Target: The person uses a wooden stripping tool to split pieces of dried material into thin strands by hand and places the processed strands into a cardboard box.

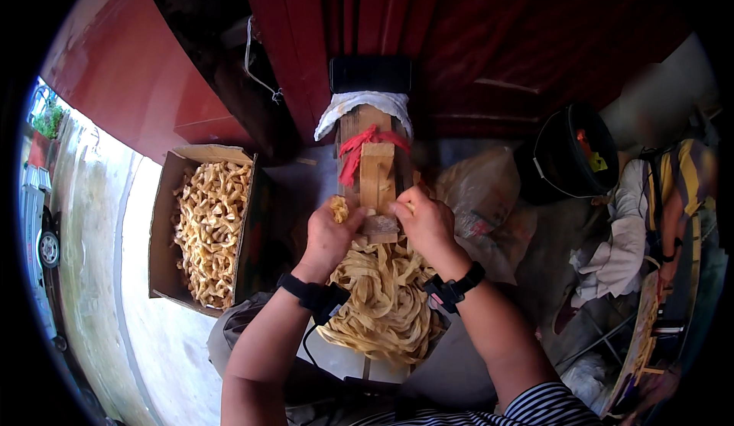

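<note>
My left hand [327,233] is closed around a small crumpled yellowish piece [339,209] that looks like the knotted pieces in the box. Its thumb and fingertips meet by the near end of an upright wooden block [377,175]. On the block's other side, my right hand [428,223] is pinched closed; a pale bit shows at its fingers, too small to name. A red cloth strip [372,145] is tied round the wood behind the block. Right below both hands lies a heap of long, flat, pale yellow strips [386,300], between my legs.
To the left stands an open cardboard box [162,231] full of knotted pieces [214,231]. A white cloth [367,99] and a dark phone-like slab [370,74] are at the far end of the wood. At right are a black bucket [554,170], plastic bags [478,189] and another person's arm [673,227].
</note>
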Available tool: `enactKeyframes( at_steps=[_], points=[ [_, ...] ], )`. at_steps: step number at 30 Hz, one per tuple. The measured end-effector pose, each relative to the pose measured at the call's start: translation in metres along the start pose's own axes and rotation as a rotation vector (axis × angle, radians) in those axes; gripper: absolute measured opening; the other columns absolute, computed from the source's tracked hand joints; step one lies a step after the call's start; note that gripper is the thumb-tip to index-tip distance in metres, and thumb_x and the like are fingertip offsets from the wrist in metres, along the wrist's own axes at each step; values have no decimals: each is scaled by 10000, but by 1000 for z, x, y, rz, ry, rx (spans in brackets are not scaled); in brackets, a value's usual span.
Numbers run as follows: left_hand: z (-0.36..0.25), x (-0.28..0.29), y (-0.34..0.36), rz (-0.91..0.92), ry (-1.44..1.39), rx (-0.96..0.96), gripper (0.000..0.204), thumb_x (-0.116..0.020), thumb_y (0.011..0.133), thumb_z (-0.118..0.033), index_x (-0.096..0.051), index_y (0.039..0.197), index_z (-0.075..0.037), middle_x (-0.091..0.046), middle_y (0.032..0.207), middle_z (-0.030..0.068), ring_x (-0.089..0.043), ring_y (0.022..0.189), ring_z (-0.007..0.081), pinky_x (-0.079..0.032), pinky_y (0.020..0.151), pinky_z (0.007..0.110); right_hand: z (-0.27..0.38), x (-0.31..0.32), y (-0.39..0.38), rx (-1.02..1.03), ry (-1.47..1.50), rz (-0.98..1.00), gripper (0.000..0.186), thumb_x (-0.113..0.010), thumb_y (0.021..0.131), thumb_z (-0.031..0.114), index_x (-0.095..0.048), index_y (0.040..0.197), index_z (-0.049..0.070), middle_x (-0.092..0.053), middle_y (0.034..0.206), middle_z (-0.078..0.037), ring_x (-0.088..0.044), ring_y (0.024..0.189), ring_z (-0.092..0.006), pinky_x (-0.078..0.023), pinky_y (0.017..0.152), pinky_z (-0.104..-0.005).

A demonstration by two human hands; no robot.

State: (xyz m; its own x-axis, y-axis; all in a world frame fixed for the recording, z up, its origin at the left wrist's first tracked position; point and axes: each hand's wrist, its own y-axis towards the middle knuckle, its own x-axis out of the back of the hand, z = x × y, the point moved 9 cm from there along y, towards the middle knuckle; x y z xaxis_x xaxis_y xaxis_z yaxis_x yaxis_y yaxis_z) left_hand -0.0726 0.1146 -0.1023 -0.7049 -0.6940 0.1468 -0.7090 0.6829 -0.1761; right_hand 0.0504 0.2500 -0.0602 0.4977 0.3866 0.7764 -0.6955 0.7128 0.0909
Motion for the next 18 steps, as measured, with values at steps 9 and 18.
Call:
enactKeyframes(
  at_steps=[9,18],
  points=[
    [-70,5,-28,5,-9,-224,205,-592,940,-189,-648,960,7,-643,880,41,-584,804,70,-475,698,231,58,37,-34,316,347,-143,148,-709,793,119,-570,838,95,-632,684,-107,-641,647,-306,-499,570,-385],
    [-48,-68,-124,791,-386,195,98,-609,817,-58,-599,850,34,-618,747,122,-575,621,195,-447,537,318,104,74,-67,795,614,88,142,-657,797,130,-548,730,69,-534,592,-62,-548,505,-268,-432,481,-368]
  ],
)
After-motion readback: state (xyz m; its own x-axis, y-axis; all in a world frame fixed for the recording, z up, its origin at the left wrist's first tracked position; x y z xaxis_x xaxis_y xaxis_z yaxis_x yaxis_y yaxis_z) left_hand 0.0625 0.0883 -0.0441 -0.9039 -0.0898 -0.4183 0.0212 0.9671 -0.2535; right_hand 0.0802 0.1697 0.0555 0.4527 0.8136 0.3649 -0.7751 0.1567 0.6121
